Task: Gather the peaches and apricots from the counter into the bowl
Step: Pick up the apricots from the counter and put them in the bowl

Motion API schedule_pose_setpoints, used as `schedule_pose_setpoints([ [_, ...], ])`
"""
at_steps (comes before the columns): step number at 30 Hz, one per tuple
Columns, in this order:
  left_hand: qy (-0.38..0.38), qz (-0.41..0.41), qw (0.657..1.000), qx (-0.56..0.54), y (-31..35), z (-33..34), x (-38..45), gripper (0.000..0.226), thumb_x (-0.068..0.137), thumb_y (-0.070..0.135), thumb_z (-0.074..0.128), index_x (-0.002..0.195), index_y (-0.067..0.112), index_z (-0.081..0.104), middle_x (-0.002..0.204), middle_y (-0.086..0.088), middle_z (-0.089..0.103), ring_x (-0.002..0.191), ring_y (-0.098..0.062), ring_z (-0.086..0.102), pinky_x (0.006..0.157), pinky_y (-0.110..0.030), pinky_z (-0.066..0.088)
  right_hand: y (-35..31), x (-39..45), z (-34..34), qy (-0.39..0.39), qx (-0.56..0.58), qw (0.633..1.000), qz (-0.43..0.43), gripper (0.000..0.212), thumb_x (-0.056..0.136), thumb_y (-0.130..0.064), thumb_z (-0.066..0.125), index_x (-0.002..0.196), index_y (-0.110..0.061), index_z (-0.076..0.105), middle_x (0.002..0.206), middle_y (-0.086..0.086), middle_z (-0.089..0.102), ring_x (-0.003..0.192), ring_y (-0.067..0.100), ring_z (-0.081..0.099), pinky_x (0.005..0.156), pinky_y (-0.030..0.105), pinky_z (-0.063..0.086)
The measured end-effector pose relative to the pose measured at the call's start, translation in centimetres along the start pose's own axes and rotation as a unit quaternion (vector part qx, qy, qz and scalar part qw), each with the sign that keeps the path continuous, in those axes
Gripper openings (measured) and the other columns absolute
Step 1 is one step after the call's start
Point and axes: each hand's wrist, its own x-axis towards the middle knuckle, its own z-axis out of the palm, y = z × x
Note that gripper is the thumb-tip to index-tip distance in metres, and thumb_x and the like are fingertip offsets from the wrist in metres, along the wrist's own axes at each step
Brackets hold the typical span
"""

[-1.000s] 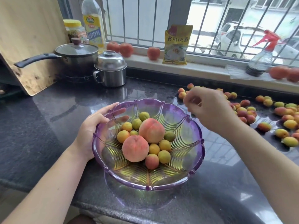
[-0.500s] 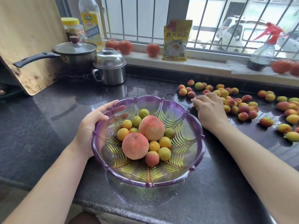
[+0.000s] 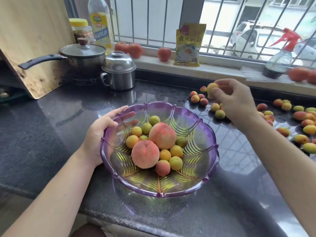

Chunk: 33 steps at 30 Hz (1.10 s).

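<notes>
Left hand (image 3: 100, 134) fingers partly seen only through bowl (image 3: 207, 161) wall. Apricots (image 3: 306, 129) cut off at right edge; some hidden behind right hand (image 3: 234, 100). Windowsill tomatoes (image 3: 299, 74) blurred.

bare counter (image 3: 171, 98) lies between bowl (image 3: 196, 183) and steel pot (image 3: 119, 72); apricots (image 3: 299, 124) crowd the right.

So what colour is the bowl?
The bowl is see-through purple with a ribbed leaf pattern, seen in the head view.
</notes>
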Motion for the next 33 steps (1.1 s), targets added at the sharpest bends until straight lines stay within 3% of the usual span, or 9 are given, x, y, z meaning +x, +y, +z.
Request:
schedule_pose_setpoints([
  [2, 0.002, 0.004, 1.0, 0.005, 0.0, 0.0, 0.0, 0.052, 0.103, 0.007, 0.029, 0.145, 0.008, 0.059, 0.141, -0.016, 0.069, 0.128, -0.04, 0.067, 0.1, -0.049, 0.061, -2.6, -0.7, -0.5, -0.096, 0.176, 0.977, 0.075, 0.023, 0.1, -0.024, 0.063, 0.123, -0.018, 0.064, 0.107, 0.005, 0.076, 0.097, 0.024, 0.074, 0.082, 0.038, 0.059],
  [4, 0.001, 0.004, 1.0, 0.004, 0.0, 0.0, 0.0, 0.052, 0.103, 0.006, 0.029, 0.145, 0.007, 0.06, 0.141, -0.016, 0.069, 0.129, -0.04, 0.067, 0.101, -0.049, 0.06, -4.2, -1.1, -0.4, -0.181, 0.333, 0.918, 0.12, 0.027, 0.101, -0.011, 0.057, 0.127, -0.016, 0.061, 0.115, 0.013, 0.074, 0.098, 0.024, 0.073, 0.081, 0.033, 0.055],
  [6, 0.0, 0.005, 1.0, 0.005, 0.0, 0.0, 0.0, 0.052, 0.102, 0.006, 0.029, 0.144, 0.007, 0.06, 0.141, -0.017, 0.069, 0.129, -0.04, 0.067, 0.103, -0.05, 0.06, -5.0, -1.3, 0.1, -0.234, 0.354, 0.895, 0.137, 0.03, 0.1, -0.004, 0.055, 0.127, -0.014, 0.064, 0.118, 0.016, 0.072, 0.096, 0.025, 0.072, 0.076, 0.028, 0.055],
  [10, -0.004, 0.005, 1.0, 0.003, 0.0, -0.1, 0.0, 0.052, 0.102, 0.006, 0.029, 0.144, 0.007, 0.06, 0.141, -0.016, 0.069, 0.13, -0.039, 0.067, 0.103, -0.049, 0.06, -5.6, -1.7, 1.5, -0.317, 0.261, 0.905, 0.113, 0.034, 0.089, 0.001, 0.067, 0.122, -0.008, 0.068, 0.107, 0.012, 0.069, 0.089, 0.02, 0.071, 0.073, 0.023, 0.056],
  [13, -0.007, 0.012, 1.0, 0.005, -0.1, -0.1, 0.1, 0.052, 0.1, 0.008, 0.033, 0.144, 0.007, 0.06, 0.141, -0.016, 0.069, 0.13, -0.039, 0.067, 0.105, -0.053, 0.057, -5.4, -1.8, 3.4, -0.328, -0.017, 0.944, -0.008, 0.034, 0.091, -0.007, 0.072, 0.122, -0.018, 0.069, 0.105, 0.003, 0.072, 0.084, 0.012, 0.073, 0.07, 0.021, 0.055],
  [16, -0.015, 0.011, 1.0, -0.005, -0.1, -0.3, 0.2, 0.059, 0.089, 0.015, 0.042, 0.145, 0.007, 0.059, 0.142, -0.017, 0.068, 0.13, -0.039, 0.067, 0.106, -0.055, 0.057, -4.9, -1.5, 5.5, -0.313, -0.252, 0.906, -0.131, 0.041, 0.092, -0.02, 0.073, 0.131, -0.025, 0.061, 0.115, -0.008, 0.064, 0.096, 0.013, 0.063, 0.071, 0.017, 0.046],
  [18, -0.018, 0.01, 1.0, -0.008, -0.2, -0.3, 0.3, 0.061, 0.088, 0.015, 0.042, 0.146, 0.007, 0.059, 0.143, -0.017, 0.068, 0.13, -0.04, 0.067, 0.104, -0.052, 0.059, -4.8, -1.3, 6.6, -0.301, -0.334, 0.874, -0.186, 0.037, 0.093, -0.023, 0.071, 0.129, -0.026, 0.062, 0.113, -0.007, 0.059, 0.101, 0.016, 0.058, 0.076, 0.023, 0.046],
  [23, -0.018, 0.012, 1.0, -0.007, -0.2, -0.4, 0.5, 0.062, 0.085, 0.014, 0.043, 0.145, 0.007, 0.06, 0.142, -0.017, 0.068, 0.13, -0.04, 0.067, 0.102, -0.051, 0.06, -4.5, -0.6, 8.1, -0.317, -0.377, 0.843, -0.217, 0.035, 0.095, -0.014, 0.067, 0.126, -0.03, 0.067, 0.113, -0.002, 0.047, 0.098, 0.023, 0.057, 0.086, 0.043, 0.053],
  [33, -0.015, 0.012, 1.0, -0.003, -0.1, -0.4, 0.5, 0.063, 0.083, 0.015, 0.046, 0.144, 0.007, 0.061, 0.141, -0.018, 0.069, 0.129, -0.041, 0.067, 0.102, -0.051, 0.06, -4.6, -1.0, 8.5, -0.296, -0.355, 0.856, -0.233, 0.054, 0.089, 0.004, 0.057, 0.133, -0.026, 0.063, 0.118, -0.004, 0.066, 0.104, 0.02, 0.064, 0.085, 0.04, 0.057],
])
